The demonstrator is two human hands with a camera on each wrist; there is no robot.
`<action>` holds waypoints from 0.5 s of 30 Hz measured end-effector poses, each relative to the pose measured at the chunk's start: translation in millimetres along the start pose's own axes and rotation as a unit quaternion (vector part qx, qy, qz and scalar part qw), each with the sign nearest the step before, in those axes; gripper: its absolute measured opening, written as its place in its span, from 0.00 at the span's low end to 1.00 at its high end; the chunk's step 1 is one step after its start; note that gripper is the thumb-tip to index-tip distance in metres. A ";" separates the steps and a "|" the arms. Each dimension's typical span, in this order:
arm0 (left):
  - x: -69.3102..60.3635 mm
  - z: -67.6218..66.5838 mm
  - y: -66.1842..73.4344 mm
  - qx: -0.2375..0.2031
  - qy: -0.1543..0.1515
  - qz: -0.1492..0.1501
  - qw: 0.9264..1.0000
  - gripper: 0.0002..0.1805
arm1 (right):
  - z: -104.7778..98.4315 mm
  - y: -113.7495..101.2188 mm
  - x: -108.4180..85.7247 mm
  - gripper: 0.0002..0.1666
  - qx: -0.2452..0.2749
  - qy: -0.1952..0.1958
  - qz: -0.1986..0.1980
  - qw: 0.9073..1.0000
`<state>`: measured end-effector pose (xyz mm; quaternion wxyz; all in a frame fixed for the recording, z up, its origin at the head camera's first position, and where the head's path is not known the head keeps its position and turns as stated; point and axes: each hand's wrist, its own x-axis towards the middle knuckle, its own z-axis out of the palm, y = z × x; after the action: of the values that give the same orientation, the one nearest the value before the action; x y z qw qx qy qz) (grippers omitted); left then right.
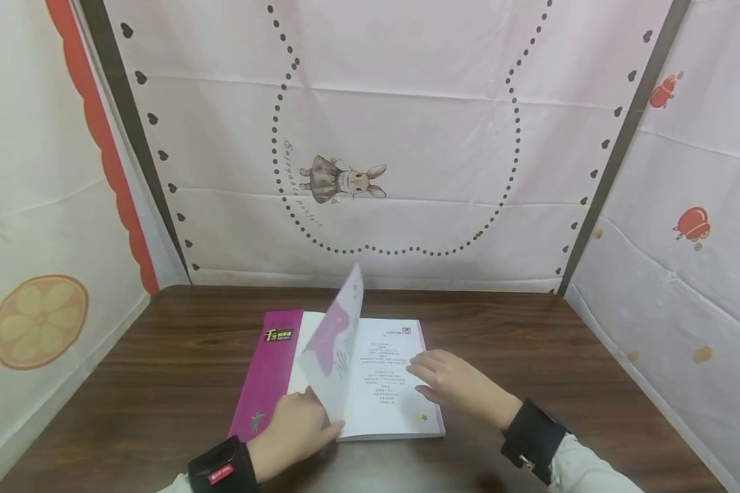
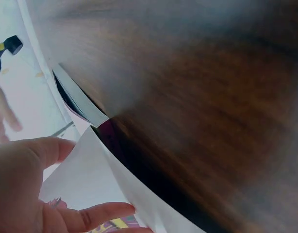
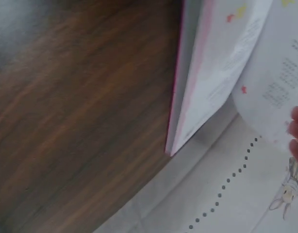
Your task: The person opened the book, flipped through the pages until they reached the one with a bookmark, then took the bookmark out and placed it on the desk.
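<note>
On the brown wood-grain tabletop [image 1: 530, 342], an open book [image 1: 385, 418] lies near the middle, its magenta cover [image 1: 262, 383] exposed along the left side and one page [image 1: 333, 346] standing raised. The left hand [image 1: 294, 426] is at the lower end of that page, thumb and fingers spread apart; the right hand [image 1: 453, 383] has relaxed, parted fingers over the book's right edge (contact with the paper cannot be confirmed). Each wrist bears a black band [image 1: 533, 435].
</note>
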<state>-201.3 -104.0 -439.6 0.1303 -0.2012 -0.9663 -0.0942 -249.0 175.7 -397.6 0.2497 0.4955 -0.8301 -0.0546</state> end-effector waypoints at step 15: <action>2.7 -41.5 -39.4 -0.362 -0.047 -0.184 0.913 0.17 | 10.1 -3.3 -14.3 0.12 0.055 -0.107 0.023 0.992</action>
<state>-211.0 -148.3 -404.5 -0.0165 -0.0576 -0.8911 -0.4498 -245.7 184.6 -412.6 0.1329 0.4804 -0.8651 -0.0556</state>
